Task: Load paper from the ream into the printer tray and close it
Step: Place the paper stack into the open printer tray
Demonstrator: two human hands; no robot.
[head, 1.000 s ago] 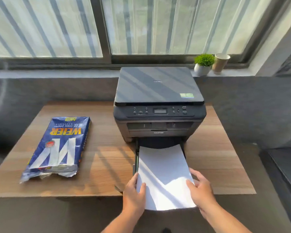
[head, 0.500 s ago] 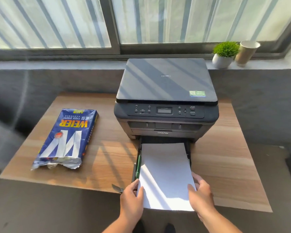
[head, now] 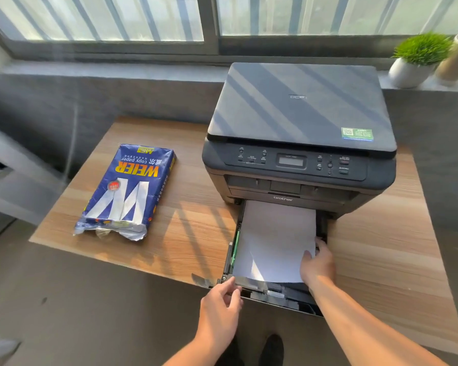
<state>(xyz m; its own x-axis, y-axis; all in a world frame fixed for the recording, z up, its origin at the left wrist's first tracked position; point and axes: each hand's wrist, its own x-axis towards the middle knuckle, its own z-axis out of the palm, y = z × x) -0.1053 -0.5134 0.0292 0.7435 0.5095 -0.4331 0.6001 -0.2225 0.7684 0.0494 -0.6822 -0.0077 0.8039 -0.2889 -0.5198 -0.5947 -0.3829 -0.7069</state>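
**Paper going into an open printer tray**

Sunlit window bars fill the background, with a grey ledge below them and a small potted plant (head: 418, 59) at its right end. A wooden table (head: 185, 233) stands in front of the ledge. On it sits a dark printer (head: 299, 143), and to its left, well apart, lies a blue paper ream (head: 127, 191) with its near end torn open.

The paper tray (head: 288, 295) is pulled out of the printer's front toward the person, its long axis running straight from printer to body. A white paper stack (head: 273, 239) lies in it, far end under the printer.

The right hand (head: 316, 262) rests on the stack's near right corner, fingers curled over the edge. The left hand (head: 220, 310) is loosely spread, fingertips touching the tray's near left corner; whether it grips is unclear.

Both hands sit at the tray's near end, so closing likely means pushing straight away from the body.
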